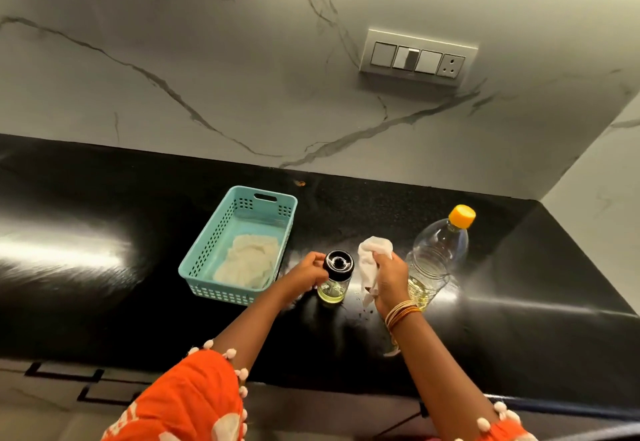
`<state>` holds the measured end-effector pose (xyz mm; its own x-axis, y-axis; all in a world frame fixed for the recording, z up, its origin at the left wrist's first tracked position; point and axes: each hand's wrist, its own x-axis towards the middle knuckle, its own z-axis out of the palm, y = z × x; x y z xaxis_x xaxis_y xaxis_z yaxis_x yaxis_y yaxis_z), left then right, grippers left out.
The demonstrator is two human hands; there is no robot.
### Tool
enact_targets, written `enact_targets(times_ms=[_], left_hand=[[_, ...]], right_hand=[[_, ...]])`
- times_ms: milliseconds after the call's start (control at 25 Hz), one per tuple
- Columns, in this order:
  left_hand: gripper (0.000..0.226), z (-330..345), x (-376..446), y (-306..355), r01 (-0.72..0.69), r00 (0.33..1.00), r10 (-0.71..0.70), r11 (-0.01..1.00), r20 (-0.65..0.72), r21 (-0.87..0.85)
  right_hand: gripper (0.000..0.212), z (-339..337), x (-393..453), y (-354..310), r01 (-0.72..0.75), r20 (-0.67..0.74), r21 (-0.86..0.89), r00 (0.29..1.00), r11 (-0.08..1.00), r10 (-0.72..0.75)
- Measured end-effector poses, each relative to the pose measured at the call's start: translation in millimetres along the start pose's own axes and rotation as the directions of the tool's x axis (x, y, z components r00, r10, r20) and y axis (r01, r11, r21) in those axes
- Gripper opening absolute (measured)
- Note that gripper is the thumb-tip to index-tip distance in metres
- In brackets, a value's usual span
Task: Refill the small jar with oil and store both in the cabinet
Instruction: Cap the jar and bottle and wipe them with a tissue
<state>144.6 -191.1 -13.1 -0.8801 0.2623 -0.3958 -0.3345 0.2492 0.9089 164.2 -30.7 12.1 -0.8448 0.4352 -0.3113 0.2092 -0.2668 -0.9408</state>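
Note:
A small glass jar (333, 289) with a black lid stands on the black counter, holding a little pale yellow oil. My left hand (309, 273) grips the jar at its lid and upper side. My right hand (390, 279) holds a crumpled white tissue (372, 260) just right of the jar. Behind that hand stands a clear plastic oil bottle (438, 253) with a yellow cap, upright, with oil only in its bottom part.
A teal plastic basket (207, 250) with a pale cloth in it sits left of the jar. The black counter (104, 285) meets a marble wall with a switch panel (417, 57). Small oil drops show on the counter near the tissue.

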Motion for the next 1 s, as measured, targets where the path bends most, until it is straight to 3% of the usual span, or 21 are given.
enact_targets(times_ms=[80, 200, 480, 680, 800, 880, 1000], left_hand=[[0.062, 5.9, 4.5, -15.7, -0.095, 0.993, 0.085, 0.987, 0.079, 0.133], [0.077, 14.8, 12.2, -28.0, -0.164, 0.982, 0.178, 0.969, -0.063, 0.184], [0.058, 16.2, 12.7, -36.6, -0.309, 0.918, 0.329, 0.943, -0.222, 0.121], [0.034, 12.8, 9.5, -2.0, -0.321, 0.938, 0.31, 0.946, -0.156, -0.051], [0.016, 16.1, 3.4, 25.0, -0.279, 0.96, 0.268, 0.925, -0.081, -0.257], [0.024, 19.2, -5.2, 44.2, -0.261, 0.962, 0.27, 0.893, -0.028, -0.368], [0.048, 21.0, -11.4, 71.7, -0.261, 0.961, 0.275, 0.856, -0.035, -0.445]], right_hand=[[0.015, -0.1, -3.0, 4.5, -0.035, -0.082, -0.007, 0.996, 0.999, 0.034], [0.025, 0.9, -8.0, 10.6, -0.061, -0.164, -0.042, 0.985, 0.997, 0.053], [0.019, -8.0, -13.1, 25.0, 0.07, -0.106, -0.187, 0.99, 0.98, -0.091], [0.014, 4.1, -17.5, 5.7, 0.3, -0.14, -0.299, 0.925, 0.906, -0.353], [0.013, 17.4, -21.8, -13.5, 0.505, 0.105, -0.338, 0.859, 0.794, -0.502], [0.026, 25.1, -29.7, -18.4, 0.608, 0.288, -0.279, 0.792, 0.744, -0.539], [0.047, 26.0, -40.1, -13.2, 0.721, 0.327, -0.275, 0.692, 0.635, -0.644]])
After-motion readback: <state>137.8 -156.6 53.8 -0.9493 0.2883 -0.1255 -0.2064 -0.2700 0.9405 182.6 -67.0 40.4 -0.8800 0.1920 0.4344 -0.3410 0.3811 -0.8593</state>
